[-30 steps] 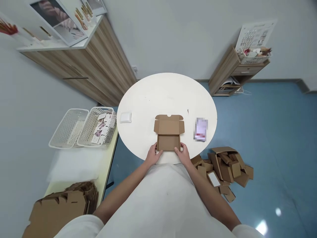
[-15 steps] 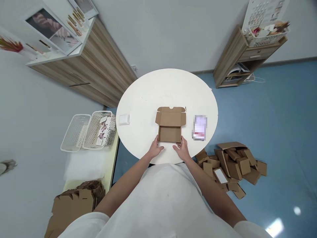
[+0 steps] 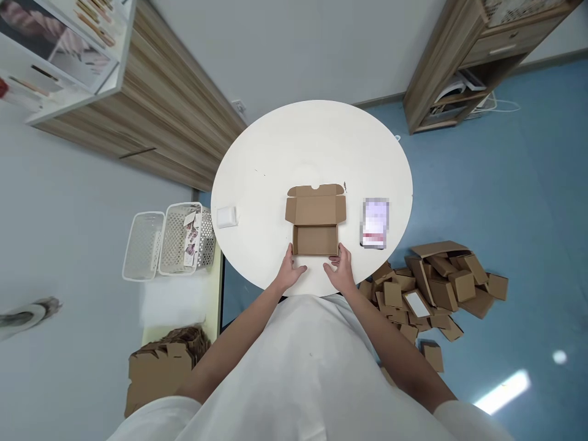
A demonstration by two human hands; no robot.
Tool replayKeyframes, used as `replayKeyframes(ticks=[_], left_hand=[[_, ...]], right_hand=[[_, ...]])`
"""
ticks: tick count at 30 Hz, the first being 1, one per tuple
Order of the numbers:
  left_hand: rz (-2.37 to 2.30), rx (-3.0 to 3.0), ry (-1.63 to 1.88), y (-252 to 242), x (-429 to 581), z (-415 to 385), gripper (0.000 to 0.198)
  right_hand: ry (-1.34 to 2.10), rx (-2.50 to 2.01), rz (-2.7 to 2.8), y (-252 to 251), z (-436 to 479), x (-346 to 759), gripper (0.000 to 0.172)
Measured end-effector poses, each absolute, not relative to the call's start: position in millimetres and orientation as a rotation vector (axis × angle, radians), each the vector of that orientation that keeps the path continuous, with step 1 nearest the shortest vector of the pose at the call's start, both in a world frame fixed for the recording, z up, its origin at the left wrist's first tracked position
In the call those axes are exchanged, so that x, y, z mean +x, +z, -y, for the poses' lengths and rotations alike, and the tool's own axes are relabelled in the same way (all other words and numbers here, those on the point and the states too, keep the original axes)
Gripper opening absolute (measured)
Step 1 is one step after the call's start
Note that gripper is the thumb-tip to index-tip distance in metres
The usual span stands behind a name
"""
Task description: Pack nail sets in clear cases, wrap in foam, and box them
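Observation:
A small brown cardboard box (image 3: pixel 315 239) stands open on the round white table (image 3: pixel 298 147), its lid flap folded back away from me. My left hand (image 3: pixel 292 273) rests at the box's near left corner, fingers spread and touching the wall. My right hand (image 3: pixel 340 271) sits at the near right corner, fingers loosely curled against the box. Neither hand holds anything. The box is empty inside.
A small white pad (image 3: pixel 226 216) lies at the table's left, a blurred card (image 3: pixel 375 222) at its right. Two white mesh baskets (image 3: pixel 169 240) stand on a side bench, flat cardboard blanks (image 3: pixel 160 361) lower left. Several folded boxes (image 3: pixel 436 285) litter the blue floor.
My head has tipped down, so the table sits higher in view. Both hands have slid back from gripping the box sides to resting at its near corners.

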State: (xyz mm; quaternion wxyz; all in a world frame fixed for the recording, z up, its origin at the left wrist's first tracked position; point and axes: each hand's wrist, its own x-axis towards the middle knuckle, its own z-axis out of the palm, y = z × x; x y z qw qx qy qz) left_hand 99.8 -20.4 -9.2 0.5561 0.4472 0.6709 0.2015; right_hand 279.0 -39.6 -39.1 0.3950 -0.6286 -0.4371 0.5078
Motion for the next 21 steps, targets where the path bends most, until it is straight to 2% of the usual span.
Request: replayKeyframes(ticks=[10, 13, 17, 21], left_hand=[[-1.455, 1.107, 0.517, -18, 83, 23, 0.092], [-1.421, 1.121, 0.552, -21, 67, 27, 0.089], [-1.473, 1.201, 0.614, -20, 25, 33, 0.078], [-1.661, 1.222, 0.731, -20, -37, 28, 0.058]], right_hand=[[0.966, -1.765, 1.089, -26, 55, 270, 0.069], [0.886, -1.732, 1.215, -11, 56, 253, 0.057], [1.055, -1.627, 1.473, 7, 46, 205, 0.029], [1.263, -1.644, 1.518, 10, 23, 137, 0.024]])
